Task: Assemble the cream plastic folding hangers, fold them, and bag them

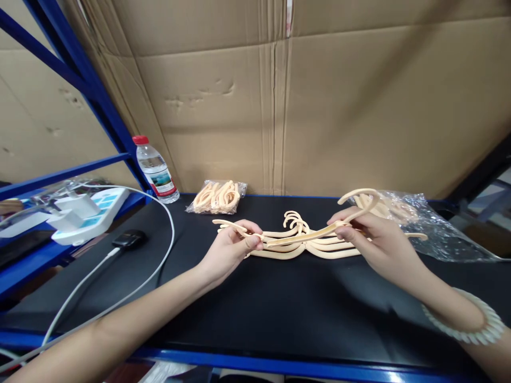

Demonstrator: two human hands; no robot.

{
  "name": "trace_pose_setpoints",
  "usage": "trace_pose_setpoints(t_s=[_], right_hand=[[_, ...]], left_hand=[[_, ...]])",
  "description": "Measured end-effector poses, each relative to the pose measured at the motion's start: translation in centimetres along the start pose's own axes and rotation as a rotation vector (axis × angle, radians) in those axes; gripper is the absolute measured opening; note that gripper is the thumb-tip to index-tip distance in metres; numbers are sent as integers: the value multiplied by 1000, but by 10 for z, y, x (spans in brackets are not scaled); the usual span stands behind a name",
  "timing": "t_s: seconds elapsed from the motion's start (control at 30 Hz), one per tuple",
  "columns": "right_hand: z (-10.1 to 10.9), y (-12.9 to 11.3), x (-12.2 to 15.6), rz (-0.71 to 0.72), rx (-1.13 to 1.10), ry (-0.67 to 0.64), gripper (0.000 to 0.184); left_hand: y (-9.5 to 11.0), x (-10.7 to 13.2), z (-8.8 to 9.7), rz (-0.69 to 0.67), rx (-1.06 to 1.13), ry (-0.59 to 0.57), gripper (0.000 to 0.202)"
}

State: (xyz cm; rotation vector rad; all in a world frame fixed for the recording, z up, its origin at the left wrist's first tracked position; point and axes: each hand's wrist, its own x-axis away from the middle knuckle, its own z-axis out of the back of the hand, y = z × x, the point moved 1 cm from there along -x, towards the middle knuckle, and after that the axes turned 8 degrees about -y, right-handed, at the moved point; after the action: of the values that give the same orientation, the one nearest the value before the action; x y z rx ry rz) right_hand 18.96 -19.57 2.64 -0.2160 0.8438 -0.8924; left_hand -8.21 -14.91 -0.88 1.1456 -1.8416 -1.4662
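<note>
Both hands hold one cream plastic hanger [307, 234] just above a stack of the same hangers [315, 249] lying on the black mat [279, 308]. My left hand [231, 247] pinches the hanger's left arm. My right hand [373, 236] is closed on the part near the hook, which curls up at the right. A white bracelet [467, 324] sits on my right wrist.
A sealed bag of hangers [217, 197] lies at the back of the mat, an opened crinkled bag [423, 223] at the right. A water bottle [156, 170], a white power strip [88, 213], a white cable [120, 287] and a small black device [128, 239] stand left. Cardboard walls the back.
</note>
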Motion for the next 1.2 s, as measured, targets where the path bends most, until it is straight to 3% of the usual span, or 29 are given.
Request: trace_pose_setpoints(t_s=[0.23, 0.4, 0.77, 1.2], right_hand=[[0, 0, 2, 62, 122, 113, 11], [-2, -1, 3, 81, 152, 124, 11], [-6, -8, 5, 115, 191, 119, 12], [-14, -17, 5, 55, 132, 118, 11]], left_hand=[[2, 1, -1, -59, 36, -181, 21], [6, 4, -4, -27, 111, -276, 16], [8, 6, -5, -9, 134, -341, 17], [1, 6, -3, -32, 128, -389, 22]])
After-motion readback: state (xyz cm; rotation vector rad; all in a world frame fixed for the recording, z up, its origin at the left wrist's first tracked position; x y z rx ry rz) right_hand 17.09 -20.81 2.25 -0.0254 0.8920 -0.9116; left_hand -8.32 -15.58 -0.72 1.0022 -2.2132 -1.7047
